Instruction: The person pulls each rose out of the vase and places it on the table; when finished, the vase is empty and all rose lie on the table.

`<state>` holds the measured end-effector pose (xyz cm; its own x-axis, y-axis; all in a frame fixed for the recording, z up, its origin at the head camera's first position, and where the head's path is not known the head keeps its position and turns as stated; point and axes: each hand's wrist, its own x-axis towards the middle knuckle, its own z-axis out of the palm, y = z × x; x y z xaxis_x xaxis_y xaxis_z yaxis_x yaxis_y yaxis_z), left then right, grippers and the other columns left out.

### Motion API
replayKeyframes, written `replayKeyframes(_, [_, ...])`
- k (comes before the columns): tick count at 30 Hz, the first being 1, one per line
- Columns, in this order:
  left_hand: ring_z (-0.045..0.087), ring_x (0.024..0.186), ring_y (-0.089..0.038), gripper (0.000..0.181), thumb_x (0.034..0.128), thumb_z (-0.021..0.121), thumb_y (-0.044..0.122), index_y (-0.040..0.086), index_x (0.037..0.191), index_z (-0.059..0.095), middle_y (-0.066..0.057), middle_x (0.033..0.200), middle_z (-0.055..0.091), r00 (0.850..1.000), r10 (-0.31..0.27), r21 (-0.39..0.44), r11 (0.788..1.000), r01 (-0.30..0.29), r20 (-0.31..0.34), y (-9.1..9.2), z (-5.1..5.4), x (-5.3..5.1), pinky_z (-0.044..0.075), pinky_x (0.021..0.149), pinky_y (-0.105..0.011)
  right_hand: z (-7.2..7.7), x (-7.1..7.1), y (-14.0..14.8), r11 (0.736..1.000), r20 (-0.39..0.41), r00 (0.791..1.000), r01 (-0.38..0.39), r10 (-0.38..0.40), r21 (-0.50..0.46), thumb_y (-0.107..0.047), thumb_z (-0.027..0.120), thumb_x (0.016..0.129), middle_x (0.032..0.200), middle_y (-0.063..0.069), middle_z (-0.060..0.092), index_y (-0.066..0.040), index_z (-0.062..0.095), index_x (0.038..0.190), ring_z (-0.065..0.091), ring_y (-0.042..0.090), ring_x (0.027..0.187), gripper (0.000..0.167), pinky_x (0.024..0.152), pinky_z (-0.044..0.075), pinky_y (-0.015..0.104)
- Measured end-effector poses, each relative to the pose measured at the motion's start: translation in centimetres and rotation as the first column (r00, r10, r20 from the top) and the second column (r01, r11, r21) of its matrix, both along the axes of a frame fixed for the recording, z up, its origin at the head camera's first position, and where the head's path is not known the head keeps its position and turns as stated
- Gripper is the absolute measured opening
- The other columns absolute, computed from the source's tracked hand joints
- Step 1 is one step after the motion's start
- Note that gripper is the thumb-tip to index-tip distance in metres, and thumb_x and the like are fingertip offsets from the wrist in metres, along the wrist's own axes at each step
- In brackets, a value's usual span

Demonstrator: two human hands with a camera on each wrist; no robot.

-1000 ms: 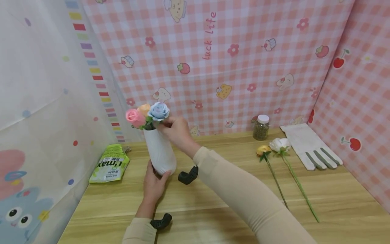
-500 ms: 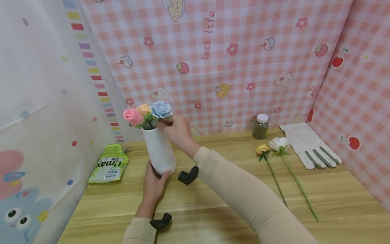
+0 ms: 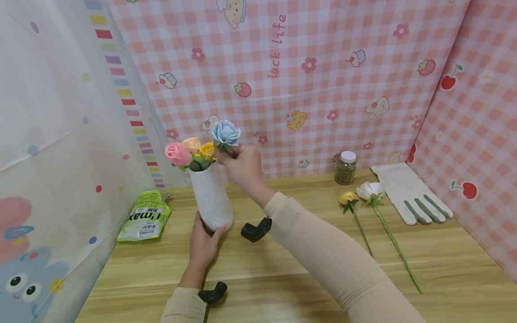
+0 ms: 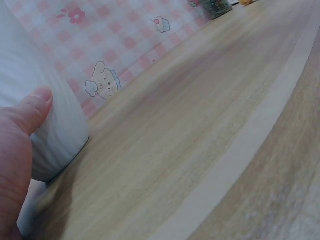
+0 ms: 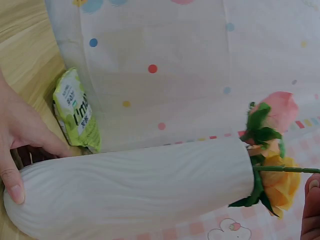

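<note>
We see the blue rose (image 3: 225, 132) raised above the mouth of the white ribbed vase (image 3: 212, 199), its green stem (image 5: 285, 169) running from the mouth to our right hand (image 3: 246, 168), which pinches it just below the bloom. Our left hand (image 3: 203, 244) grips the vase low, thumb laid across its side, as it stands on the bench (image 3: 282, 287). We judge the step in hand to be guiding that stem through the mouth; the next move calls for a straight line and a steady base, clear of the pink rose (image 3: 178, 154), peach rose (image 3: 191, 145) and yellow rose (image 3: 206, 150) already inside. Our right arm reaches across from the right, wrist higher than the left one. Well apart lie a golden rose (image 3: 348, 198) and a white rose (image 3: 370, 191), near a glove (image 3: 408, 193).
</note>
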<state>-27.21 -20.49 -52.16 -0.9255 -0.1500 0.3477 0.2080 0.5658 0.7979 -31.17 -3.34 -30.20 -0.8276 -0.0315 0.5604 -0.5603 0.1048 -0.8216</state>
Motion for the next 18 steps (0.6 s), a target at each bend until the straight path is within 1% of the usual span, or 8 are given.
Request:
replayKeyframes(3, [0.041, 0.131, -0.032, 0.088, 0.0855, 0.073, 0.036, 0.009, 0.151, 0.021, -0.019, 0.144, 0.041, 1.000, -0.002, 0.005, 1.000, 0.002, -0.004, 0.0, 0.1, 0.0, 0.034, 0.107, -0.047, 0.3, -0.1, 0.6, 0.998, -0.007, 1.000, -0.029, 0.029, -0.054, -0.013, 0.072, 0.087, 0.092, 0.010, 0.073, 0.000, 0.074, 0.098, 0.071, 0.018, 0.074, 0.017, 0.066, 0.056, 0.026])
replayKeyframes(4, [0.041, 0.131, -0.031, 0.087, 0.0857, 0.073, 0.036, 0.009, 0.151, 0.022, -0.019, 0.143, 0.041, 1.000, -0.003, 0.008, 1.000, 0.003, -0.003, 0.0, 0.1, 0.0, 0.034, 0.107, -0.046, 0.4, -0.1, 0.8, 0.997, -0.009, 0.999, -0.039, 0.038, -0.071, -0.013, 0.072, 0.087, 0.094, 0.010, 0.073, 0.000, 0.074, 0.099, 0.070, 0.016, 0.073, 0.018, 0.064, 0.056, 0.025])
replayKeyframes(7, [0.041, 0.131, -0.032, 0.086, 0.0859, 0.073, 0.034, 0.009, 0.151, 0.022, -0.019, 0.143, 0.041, 1.000, -0.006, 0.014, 1.000, 0.006, -0.007, 0.0, 0.1, 0.1, 0.034, 0.107, -0.047, 0.4, -0.1, 1.5, 0.993, -0.016, 0.999, -0.037, 0.035, -0.112, -0.010, 0.073, 0.086, 0.096, 0.010, 0.073, 0.001, 0.074, 0.098, 0.069, 0.011, 0.075, 0.017, 0.065, 0.056, 0.025])
replayKeyframes(10, [0.042, 0.130, -0.032, 0.086, 0.0858, 0.073, 0.034, 0.009, 0.151, 0.023, -0.019, 0.142, 0.042, 1.000, -0.010, 0.015, 1.000, 0.010, -0.011, 0.0, 0.1, 0.1, 0.034, 0.106, -0.047, 0.4, -0.2, 2.3, 0.989, -0.018, 0.999, -0.032, 0.029, -0.144, -0.008, 0.073, 0.086, 0.097, 0.011, 0.073, 0.001, 0.073, 0.098, 0.068, 0.013, 0.077, 0.016, 0.067, 0.056, 0.026])
replayKeyframes(11, [0.042, 0.130, -0.032, 0.086, 0.0856, 0.073, 0.034, 0.009, 0.150, 0.023, -0.019, 0.142, 0.042, 1.000, -0.010, 0.014, 1.000, 0.010, -0.014, 0.0, 0.1, 0.0, 0.034, 0.106, -0.047, 0.4, -0.2, 2.5, 0.987, -0.012, 0.999, -0.033, 0.032, -0.157, -0.007, 0.073, 0.086, 0.100, 0.012, 0.072, 0.001, 0.072, 0.100, 0.069, 0.015, 0.081, 0.017, 0.072, 0.057, 0.028])
replayKeyframes(14, [0.041, 0.131, -0.032, 0.086, 0.0852, 0.073, 0.035, 0.009, 0.150, 0.023, -0.019, 0.142, 0.042, 1.000, -0.011, 0.011, 1.000, 0.011, -0.020, 0.0, 0.2, 0.0, 0.034, 0.107, -0.047, 0.4, -0.2, 3.4, 0.986, -0.017, 1.000, -0.025, 0.023, -0.167, -0.009, 0.071, 0.087, 0.100, 0.012, 0.072, 0.001, 0.072, 0.099, 0.068, 0.016, 0.082, 0.016, 0.073, 0.057, 0.029])
replayKeyframes(16, [0.040, 0.131, -0.032, 0.087, 0.0851, 0.073, 0.036, 0.007, 0.150, 0.023, -0.020, 0.143, 0.041, 1.000, -0.013, 0.004, 1.000, 0.013, -0.023, 0.0, 0.2, 0.0, 0.033, 0.107, -0.047, 0.4, -0.2, 4.0, 0.982, -0.018, 0.999, -0.034, 0.031, -0.188, -0.010, 0.070, 0.088, 0.099, 0.011, 0.071, 0.001, 0.071, 0.099, 0.066, 0.015, 0.081, 0.016, 0.073, 0.056, 0.029])
replayKeyframes(18, [0.040, 0.131, -0.032, 0.088, 0.0849, 0.073, 0.037, 0.007, 0.150, 0.023, -0.020, 0.143, 0.041, 1.000, -0.012, 0.000, 1.000, 0.012, -0.021, 0.1, 0.2, 0.1, 0.033, 0.107, -0.047, 0.4, -0.2, 4.8, 0.978, -0.019, 0.999, -0.030, 0.027, -0.206, -0.012, 0.070, 0.089, 0.095, 0.010, 0.070, 0.000, 0.071, 0.097, 0.064, 0.016, 0.077, 0.015, 0.070, 0.055, 0.029])
